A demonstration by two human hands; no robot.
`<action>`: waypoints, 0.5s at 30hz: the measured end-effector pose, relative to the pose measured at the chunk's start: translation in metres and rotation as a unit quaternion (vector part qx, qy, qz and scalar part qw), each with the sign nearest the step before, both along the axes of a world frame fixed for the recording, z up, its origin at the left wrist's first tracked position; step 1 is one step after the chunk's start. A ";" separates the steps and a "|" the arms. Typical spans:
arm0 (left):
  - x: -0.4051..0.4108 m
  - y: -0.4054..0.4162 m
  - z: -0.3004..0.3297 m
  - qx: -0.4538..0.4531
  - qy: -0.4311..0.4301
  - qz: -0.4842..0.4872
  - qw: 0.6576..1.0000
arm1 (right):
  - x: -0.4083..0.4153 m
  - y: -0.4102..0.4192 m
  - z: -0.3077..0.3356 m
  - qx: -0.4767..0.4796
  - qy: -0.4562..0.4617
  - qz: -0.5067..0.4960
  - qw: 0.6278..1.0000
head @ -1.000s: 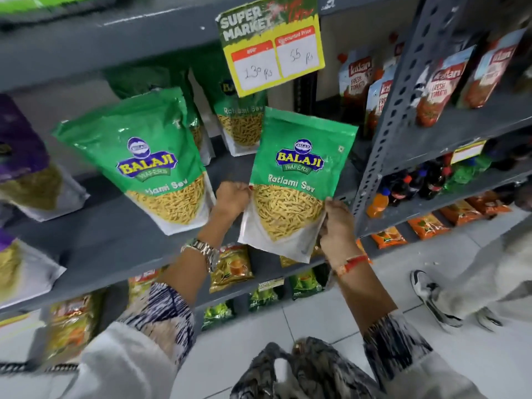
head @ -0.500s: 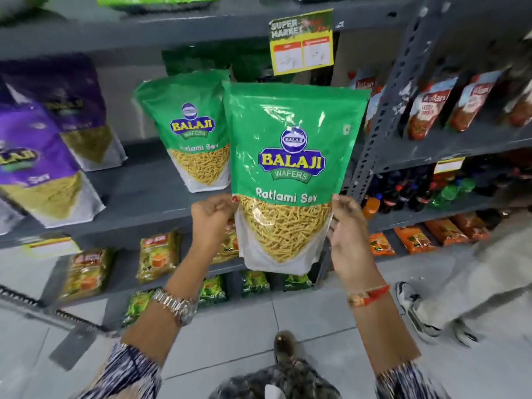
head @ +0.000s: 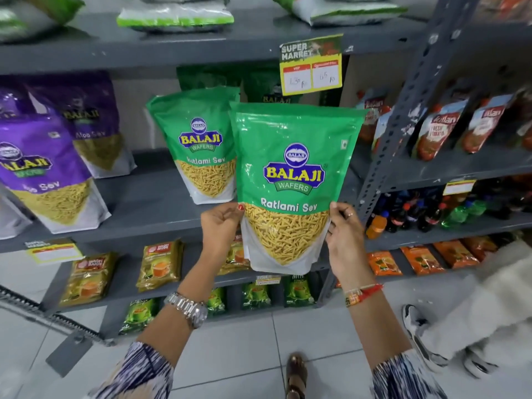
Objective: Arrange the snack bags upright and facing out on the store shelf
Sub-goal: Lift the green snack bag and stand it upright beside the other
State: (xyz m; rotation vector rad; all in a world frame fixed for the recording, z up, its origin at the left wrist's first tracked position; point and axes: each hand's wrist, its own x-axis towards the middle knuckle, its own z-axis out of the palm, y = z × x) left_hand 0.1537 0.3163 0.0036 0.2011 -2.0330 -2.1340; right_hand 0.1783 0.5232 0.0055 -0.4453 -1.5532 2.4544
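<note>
Layout at the shelf (head: 149, 208): the left hand (head: 221, 228) and right hand (head: 344, 240) are flanking the held Ratlami Sev bag (head: 290, 182), which is standing upright between them. A second Ratlami Sev bag (head: 198, 148) is sitting behind and left of the left hand; Aloo Sev bags (head: 43, 174) are standing farther left. Tomato pouches (head: 437, 128) are standing right of the right hand.

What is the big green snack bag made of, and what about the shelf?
The green Ratlami Sev bag looks like glossy plastic film: light glints off it and it crinkles. The shelf looks like grey painted metal, probably steel, going by the punched holes in its upright post.
</note>
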 end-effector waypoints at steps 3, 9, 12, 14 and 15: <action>-0.033 0.014 -0.012 0.009 -0.049 0.019 0.999 | -0.035 0.011 -0.008 0.005 -0.018 -0.005 1.000; -0.098 0.038 -0.010 0.019 -0.056 0.052 0.997 | -0.112 0.024 -0.004 -0.031 0.011 0.015 0.999; -0.136 0.046 -0.010 0.021 -0.045 0.067 0.997 | -0.153 0.028 0.000 -0.039 0.035 0.014 0.999; -0.159 0.051 -0.011 0.025 -0.036 0.064 0.997 | -0.180 0.031 0.002 -0.040 0.047 0.018 0.998; -0.169 0.053 -0.011 0.029 -0.031 0.063 0.997 | -0.192 0.033 0.001 -0.038 0.054 0.022 0.998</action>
